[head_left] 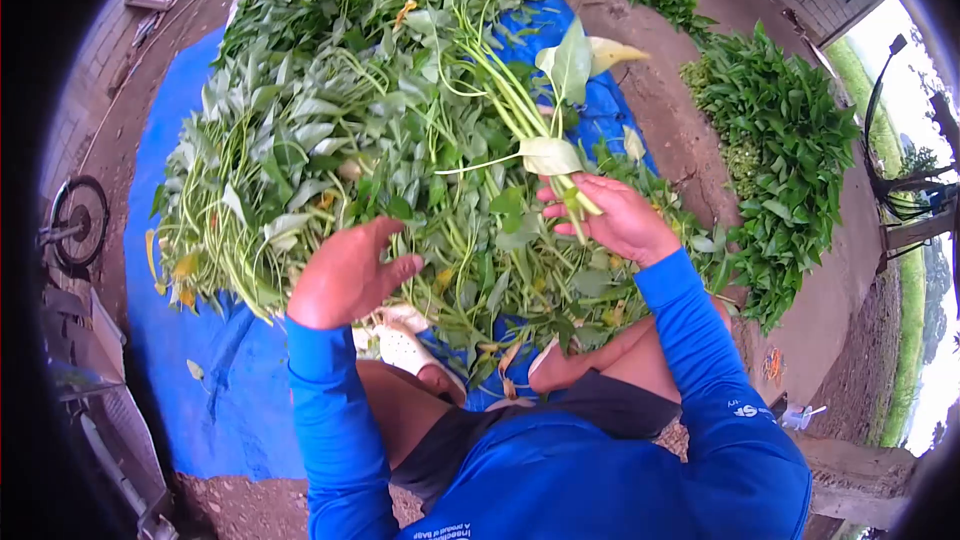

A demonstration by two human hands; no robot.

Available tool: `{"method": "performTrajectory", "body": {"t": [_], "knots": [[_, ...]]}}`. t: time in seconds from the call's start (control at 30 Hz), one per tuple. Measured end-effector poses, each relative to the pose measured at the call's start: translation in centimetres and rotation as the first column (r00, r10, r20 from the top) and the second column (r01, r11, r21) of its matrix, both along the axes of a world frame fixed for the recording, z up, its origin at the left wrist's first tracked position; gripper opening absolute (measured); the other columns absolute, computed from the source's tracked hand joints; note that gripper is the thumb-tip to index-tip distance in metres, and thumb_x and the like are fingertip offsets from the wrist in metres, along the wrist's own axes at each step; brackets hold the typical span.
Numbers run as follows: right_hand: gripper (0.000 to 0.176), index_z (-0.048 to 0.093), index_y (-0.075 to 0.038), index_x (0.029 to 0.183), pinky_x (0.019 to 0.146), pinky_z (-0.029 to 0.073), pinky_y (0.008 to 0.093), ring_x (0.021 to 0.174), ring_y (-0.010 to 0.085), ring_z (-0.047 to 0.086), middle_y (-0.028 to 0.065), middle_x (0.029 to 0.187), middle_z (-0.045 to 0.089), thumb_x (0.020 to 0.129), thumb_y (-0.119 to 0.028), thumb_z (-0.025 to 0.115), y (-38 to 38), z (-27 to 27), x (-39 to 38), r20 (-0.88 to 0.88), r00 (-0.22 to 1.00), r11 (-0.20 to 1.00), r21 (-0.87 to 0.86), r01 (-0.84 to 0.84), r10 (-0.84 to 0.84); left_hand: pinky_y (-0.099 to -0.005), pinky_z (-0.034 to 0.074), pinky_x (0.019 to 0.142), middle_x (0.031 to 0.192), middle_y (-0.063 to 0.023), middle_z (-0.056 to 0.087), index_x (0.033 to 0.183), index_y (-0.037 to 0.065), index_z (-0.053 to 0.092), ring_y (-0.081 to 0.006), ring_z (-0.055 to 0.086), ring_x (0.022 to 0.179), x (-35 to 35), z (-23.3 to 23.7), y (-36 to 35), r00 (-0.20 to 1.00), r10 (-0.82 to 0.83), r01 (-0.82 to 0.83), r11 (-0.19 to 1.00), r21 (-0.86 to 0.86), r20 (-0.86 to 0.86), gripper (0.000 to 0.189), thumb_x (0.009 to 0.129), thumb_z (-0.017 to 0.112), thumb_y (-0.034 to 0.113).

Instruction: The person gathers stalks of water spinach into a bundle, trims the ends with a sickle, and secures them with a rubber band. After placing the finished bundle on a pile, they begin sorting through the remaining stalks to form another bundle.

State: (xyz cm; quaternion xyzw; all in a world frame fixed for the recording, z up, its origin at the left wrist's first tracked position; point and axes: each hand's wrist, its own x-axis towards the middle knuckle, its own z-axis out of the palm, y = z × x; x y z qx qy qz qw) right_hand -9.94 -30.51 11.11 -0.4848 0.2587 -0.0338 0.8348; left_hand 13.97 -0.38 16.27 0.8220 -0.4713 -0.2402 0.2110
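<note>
Bright, diffuse daylight covers the scene, strongest toward the right, where the sky burns out to flat white, while soft shadows gather among the leaves and along the folds of the blue tarp. The middle looks fairly sharp, with a pale sheen on some leaves. Strong wide-angle distortion bends the wall at far left, where detail softens, and the round view fades through a purplish fringe into black corners.
</note>
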Motion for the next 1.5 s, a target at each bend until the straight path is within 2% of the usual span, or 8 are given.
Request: {"method": "performTrajectory", "body": {"t": [0.23, 0.33, 0.47, 0.67, 1.03, 1.27, 1.4, 1.5], "knots": [[0.031, 0.068, -0.002, 0.134, 0.076, 0.052, 0.0270, 0.084, 0.0098, 0.062, 0.0005, 0.103, 0.070, 0.106, -0.013, 0.062, 6.2, -14.4, -1.4, -0.137, 0.979, 0.519, -0.854, -0.039, -0.152, -0.0458, 0.058, 0.091, 0.110, -0.0264, 0.076, 0.134, -0.002, 0.067, -0.0395, 0.075, 0.104, 1.1, -1.9, 2.6, 0.994, 0.109, -0.109, 0.994, -0.032, 0.013, 0.063, 0.095, 0.080, 0.045], [0.030, 0.069, 0.000, 0.131, 0.069, 0.051, 0.0260, 0.074, 0.0081, 0.059, -0.0004, 0.091, 0.070, 0.104, -0.010, 0.063, 6.4, -12.6, -1.9, -0.225, 0.963, 0.865, -0.502, 0.018, -0.151, -0.0451, 0.058, 0.091, 0.108, -0.0252, 0.077, 0.133, -0.003, 0.067, -0.0385, 0.075, 0.103, 1.1, -2.6, 3.0, 0.995, 0.092, -0.092, 0.996, -0.018, 0.045, 0.061, 0.095, 0.080, 0.044], [0.034, 0.068, 0.000, 0.135, 0.071, 0.054, 0.0236, 0.075, 0.0066, 0.060, 0.0014, 0.087, 0.068, 0.103, -0.010, 0.062, 7.0, -8.7, -1.9, -0.311, 0.940, 0.915, -0.404, 0.006, -0.144, -0.0445, 0.058, 0.089, 0.107, -0.0227, 0.078, 0.132, -0.003, 0.068, -0.0367, 0.075, 0.099, 0.6, -2.3, 3.1, 0.995, 0.093, -0.094, 0.995, 0.028, 0.038, 0.060, 0.095, 0.080, 0.042], [0.029, 0.080, -0.007, 0.108, 0.096, 0.058, 0.0510, 0.106, 0.0439, 0.073, 0.0238, 0.113, 0.076, 0.095, -0.022, 0.060, 10.2, -16.1, -0.2, -0.505, 0.862, 0.295, -0.819, -0.491, 0.033, -0.0422, 0.057, 0.094, 0.120, -0.0223, 0.077, 0.138, -0.001, 0.066, -0.0324, 0.075, 0.110, -0.3, -0.7, 2.9, 0.989, 0.105, -0.099, 0.993, 0.061, -0.102, 0.059, 0.097, 0.077, 0.040], [0.026, 0.070, -0.002, 0.111, 0.092, 0.055, 0.0584, 0.105, 0.0510, 0.069, 0.0292, 0.112, 0.073, 0.095, -0.020, 0.061, 15.3, -24.0, 6.1, -0.390, 0.874, 0.328, -0.899, -0.292, -0.291, -0.0440, 0.058, 0.092, 0.111, -0.0240, 0.078, 0.135, -0.004, 0.066, -0.0375, 0.075, 0.103, -0.1, -2.0, 2.4, 0.998, 0.063, -0.064, 0.997, 0.042, 0.031, 0.063, 0.096, 0.078, 0.043], [0.020, 0.078, -0.005, 0.097, 0.091, 0.056, 0.0536, 0.099, 0.0464, 0.071, 0.0269, 0.111, 0.074, 0.088, -0.021, 0.070, 11.9, -21.4, 7.2, -0.279, 0.952, 0.316, -0.921, -0.230, -0.122, -0.0473, 0.057, 0.096, 0.114, -0.0259, 0.076, 0.134, -0.004, 0.067, -0.0411, 0.074, 0.107, 0.9, -1.6, 3.3, 0.993, 0.114, -0.115, 0.992, 0.061, 0.021, 0.062, 0.096, 0.077, 0.044], [0.024, 0.080, -0.007, 0.103, 0.093, 0.057, 0.0509, 0.105, 0.0428, 0.072, 0.0255, 0.112, 0.075, 0.088, -0.024, 0.072, 11.6, -20.5, 8.6, -0.357, 0.932, 0.451, -0.842, -0.295, -0.056, -0.0473, 0.057, 0.095, 0.113, -0.0251, 0.077, 0.134, -0.003, 0.068, -0.0408, 0.074, 0.106, 0.9, -1.2, 2.9, 0.993, 0.104, -0.108, 0.992, 0.071, 0.056, 0.062, 0.096, 0.077, 0.045], [0.025, 0.076, -0.008, 0.107, 0.093, 0.057, 0.0527, 0.104, 0.0464, 0.072, 0.0281, 0.109, 0.074, 0.088, -0.022, 0.069, 10.9, -21.6, 9.0, -0.722, 0.669, 0.356, -0.681, -0.640, -0.177, -0.0439, 0.057, 0.095, 0.118, -0.0235, 0.076, 0.138, -0.001, 0.065, -0.0360, 0.075, 0.109, 0.2, -0.5, 2.6, 0.996, 0.091, -0.090, 0.993, 0.071, -0.005, 0.063, 0.097, 0.077, 0.044]]}}
